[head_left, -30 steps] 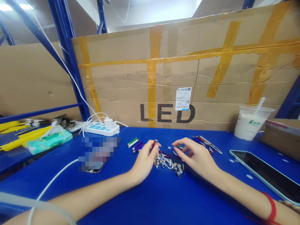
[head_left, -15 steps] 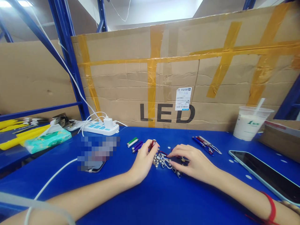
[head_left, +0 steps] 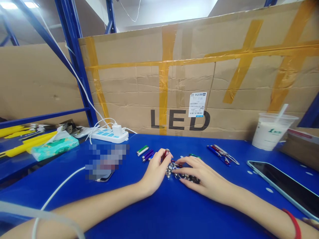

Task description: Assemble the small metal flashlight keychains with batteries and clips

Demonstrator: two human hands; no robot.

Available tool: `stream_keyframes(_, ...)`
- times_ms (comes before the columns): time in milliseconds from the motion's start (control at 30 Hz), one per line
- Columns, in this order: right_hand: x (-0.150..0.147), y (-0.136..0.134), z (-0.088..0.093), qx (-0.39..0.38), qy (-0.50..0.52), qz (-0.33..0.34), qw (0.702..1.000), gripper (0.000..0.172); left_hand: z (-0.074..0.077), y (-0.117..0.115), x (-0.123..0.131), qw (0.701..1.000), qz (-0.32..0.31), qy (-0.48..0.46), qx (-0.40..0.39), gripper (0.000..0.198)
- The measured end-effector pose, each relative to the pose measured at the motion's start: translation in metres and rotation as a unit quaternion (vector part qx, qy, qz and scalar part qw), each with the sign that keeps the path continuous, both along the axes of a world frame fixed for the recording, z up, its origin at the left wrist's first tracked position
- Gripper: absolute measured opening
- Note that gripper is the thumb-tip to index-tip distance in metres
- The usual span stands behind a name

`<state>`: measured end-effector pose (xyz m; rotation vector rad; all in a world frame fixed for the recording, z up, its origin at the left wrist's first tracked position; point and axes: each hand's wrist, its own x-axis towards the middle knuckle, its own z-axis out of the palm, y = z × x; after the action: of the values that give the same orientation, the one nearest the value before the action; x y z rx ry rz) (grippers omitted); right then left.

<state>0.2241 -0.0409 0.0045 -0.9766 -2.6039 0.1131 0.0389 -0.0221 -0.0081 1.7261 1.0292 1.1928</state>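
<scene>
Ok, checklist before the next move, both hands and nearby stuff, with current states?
1. Left hand holds red cylinder: ok, pinched in its fingers.
2. Right hand at the small metal parts: ok, fingers spread over them.
3. Right hand gripping a part: cannot tell, contact is partly hidden.
4. Metal parts lying separately: not ok, bunched together.
5. Right forearm clear of the right-hand phone: ok, gap visible.
6. Cup upright, away from both hands: ok.
</scene>
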Motion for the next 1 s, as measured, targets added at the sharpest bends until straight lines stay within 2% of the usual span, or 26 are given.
stream_keyframes(167,-0.001,0.006,-0.004,0.017,0.011,-0.01,1.0,0.023,-0.001,0.0,0.0,1.0,0.003,0.017,0.011,0.021)
stream_keyframes(433,-0.003,0.007,-0.01,0.015,0.027,-0.011,0.999,0.027,0.002,-0.003,0.0,0.998,0.027,0.042,0.026,0.019)
stream_keyframes(667,-0.003,0.008,-0.011,-0.003,0.032,-0.019,0.999,0.021,0.005,-0.005,0.0,0.999,0.028,0.037,0.014,0.02)
stream_keyframes(1000,-0.003,0.008,-0.011,0.023,0.04,-0.004,0.999,0.01,-0.001,-0.002,0.0,0.999,0.022,0.032,0.015,0.021)
